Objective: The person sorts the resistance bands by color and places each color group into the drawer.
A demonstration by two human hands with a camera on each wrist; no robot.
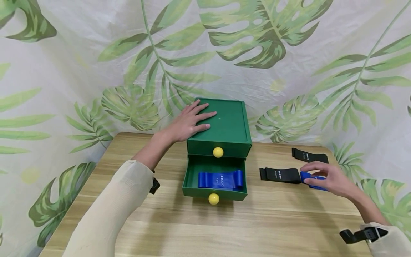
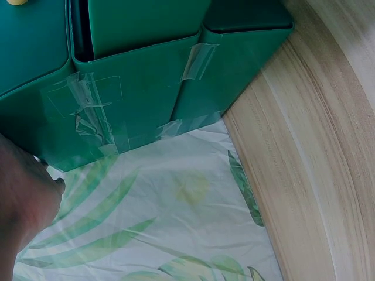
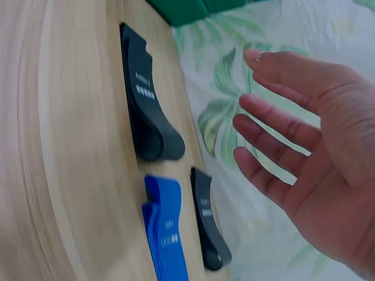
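Blue band (image 1: 309, 176) lies partly hidden beneath the relaxed, empty right hand (image 1: 334, 180); left hand (image 1: 187, 124) splayed.

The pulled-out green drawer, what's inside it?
One blue band marked "Light" shows inside the drawer. I can't see what's under the band because it covers that spot, and the green box above hides the drawer's back end.

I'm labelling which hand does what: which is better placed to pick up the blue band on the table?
Probably the right hand: it holds nothing and is much nearer that blue band, while the left hand rests on top of the green cabinet.
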